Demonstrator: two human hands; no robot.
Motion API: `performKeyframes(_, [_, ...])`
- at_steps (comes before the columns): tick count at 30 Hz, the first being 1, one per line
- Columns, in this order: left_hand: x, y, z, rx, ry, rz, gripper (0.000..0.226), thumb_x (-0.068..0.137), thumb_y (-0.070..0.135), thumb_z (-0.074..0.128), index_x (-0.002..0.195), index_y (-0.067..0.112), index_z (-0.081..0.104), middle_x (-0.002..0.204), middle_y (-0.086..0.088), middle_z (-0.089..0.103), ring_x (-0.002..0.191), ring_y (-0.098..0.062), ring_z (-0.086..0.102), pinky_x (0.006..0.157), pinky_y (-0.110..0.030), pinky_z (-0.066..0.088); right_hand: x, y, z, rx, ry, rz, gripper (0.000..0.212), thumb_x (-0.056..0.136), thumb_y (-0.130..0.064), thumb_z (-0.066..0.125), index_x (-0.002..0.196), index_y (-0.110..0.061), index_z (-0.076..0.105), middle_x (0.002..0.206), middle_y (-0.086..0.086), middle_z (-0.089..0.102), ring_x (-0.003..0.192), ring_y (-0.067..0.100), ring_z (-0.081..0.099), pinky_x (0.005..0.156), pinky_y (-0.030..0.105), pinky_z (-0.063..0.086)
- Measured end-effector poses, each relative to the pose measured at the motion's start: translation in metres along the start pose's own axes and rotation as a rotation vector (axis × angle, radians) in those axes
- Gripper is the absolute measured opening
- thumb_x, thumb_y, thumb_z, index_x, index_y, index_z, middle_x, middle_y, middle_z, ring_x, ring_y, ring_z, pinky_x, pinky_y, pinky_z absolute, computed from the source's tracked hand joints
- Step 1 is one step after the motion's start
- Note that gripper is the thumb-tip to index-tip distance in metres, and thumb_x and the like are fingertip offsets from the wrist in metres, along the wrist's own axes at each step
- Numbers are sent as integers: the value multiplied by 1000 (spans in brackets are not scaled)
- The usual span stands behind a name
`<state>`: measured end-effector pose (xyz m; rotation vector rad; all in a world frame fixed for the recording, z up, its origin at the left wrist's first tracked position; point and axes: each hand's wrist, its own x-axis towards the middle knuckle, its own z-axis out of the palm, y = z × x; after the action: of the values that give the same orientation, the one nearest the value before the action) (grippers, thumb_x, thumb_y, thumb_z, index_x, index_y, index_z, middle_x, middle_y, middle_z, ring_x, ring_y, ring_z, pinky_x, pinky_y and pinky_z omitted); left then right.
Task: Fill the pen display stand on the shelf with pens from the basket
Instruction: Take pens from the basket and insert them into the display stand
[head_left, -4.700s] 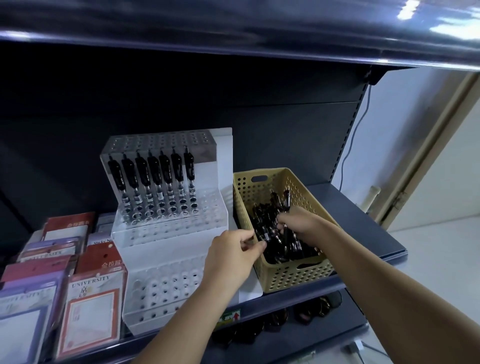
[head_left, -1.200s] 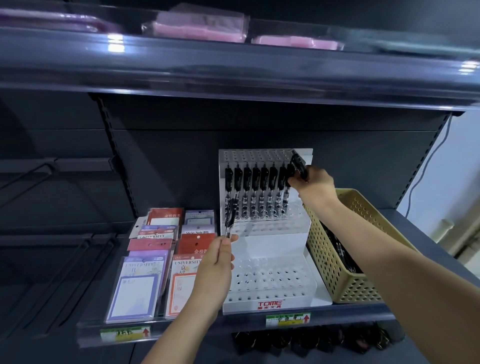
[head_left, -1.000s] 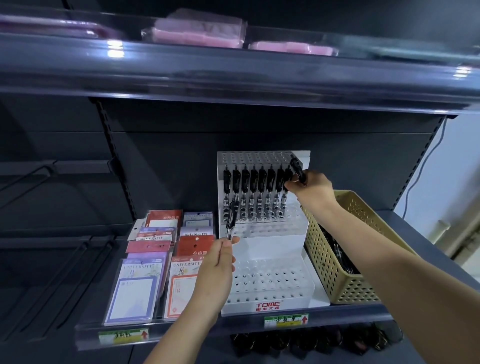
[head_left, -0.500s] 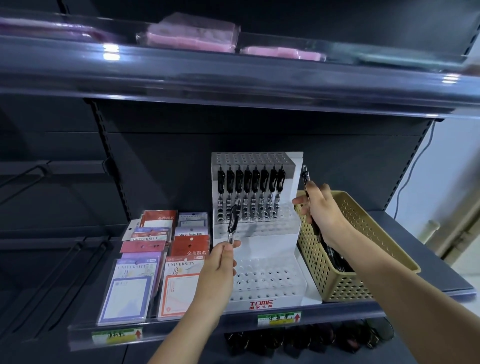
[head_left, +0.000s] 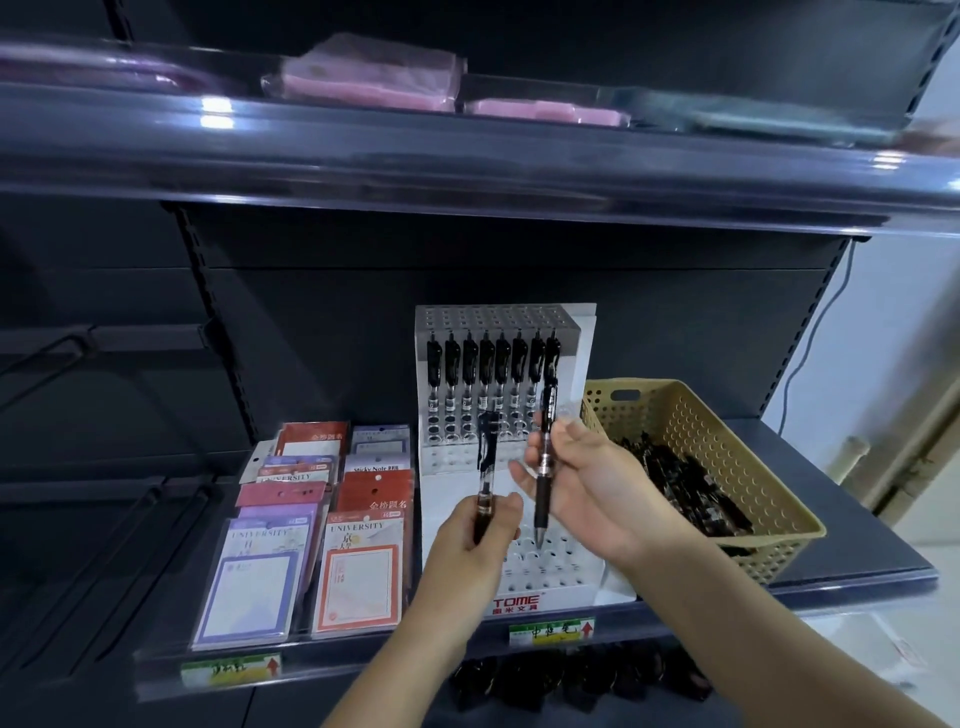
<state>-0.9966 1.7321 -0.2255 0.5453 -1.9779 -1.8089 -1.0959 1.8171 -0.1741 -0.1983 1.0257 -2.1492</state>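
A clear stepped pen display stand (head_left: 524, 587) stands on the dark shelf, with several black pens (head_left: 485, 374) upright in its top tier. Its lower tiers show bare holes. My left hand (head_left: 475, 545) grips one black pen (head_left: 487, 462) upright in front of the stand. Just to its right, my right hand (head_left: 587, 488) pinches a second black pen (head_left: 545, 457) upright, its tip just above the lowest tier. The tan perforated basket (head_left: 727, 467), right of the stand, holds several black pens (head_left: 680, 483).
Packets of notepads (head_left: 311, 525) lie left of the stand on the same shelf (head_left: 852, 545). An upper shelf (head_left: 467, 156) with pink packets overhangs. Dark items sit on the shelf below. Bare hooks stick out at the far left.
My right hand came from the basket side to the front of the stand with a pen, which now stands tip-down over the lowest tier. My left hand still holds its pen.
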Motion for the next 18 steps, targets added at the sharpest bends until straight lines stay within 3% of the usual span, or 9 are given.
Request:
performKeyframes(2, [-2,1,2,-10,-29,-2,25,89,39,55,80,17,61,57,15,51,48,2,41,51,-11,34,-1,6,3,34,-15,-9,13,100,-5,35,97,-6,47,77,7,55,67,15,55,69,33,55])
performKeyframes(5, [-4,0,1,-5,-47,-1,27,87,33,60,80,8,65,65,-2,44,50,-6,35,48,-14,30,0,11,4,21,-20,-24,14,100,-7,35,99,-7,49,79,5,58,69,14,58,64,30,53])
performKeyframes(9, [-4,-1,-3,-33,-23,-20,17,85,26,65,75,14,61,59,8,48,50,-2,40,49,-11,33,1,13,-2,-203,17,-50,18,98,-13,46,110,-4,55,95,8,62,89,19,59,88,37,51])
performKeyframes(11, [-2,-2,-7,-43,-5,-43,16,83,26,68,76,16,58,54,15,48,49,-1,42,53,-14,36,-1,10,-4,-395,84,-93,17,94,-12,54,110,-9,59,102,6,63,94,17,60,92,36,50])
performKeyframes(15, [0,-6,-11,-12,5,-61,18,82,27,69,73,20,55,47,19,48,47,3,44,59,-21,34,-4,3,-5,-625,167,-191,15,88,-12,63,102,-11,63,91,5,66,78,13,60,69,24,51])
performKeyframes(18, [2,-7,-10,-9,20,-68,19,81,27,71,74,19,54,54,16,49,53,-1,48,62,-22,36,-5,-5,-3,-734,186,-228,11,85,-13,67,94,-6,67,82,7,68,66,10,60,61,21,51])
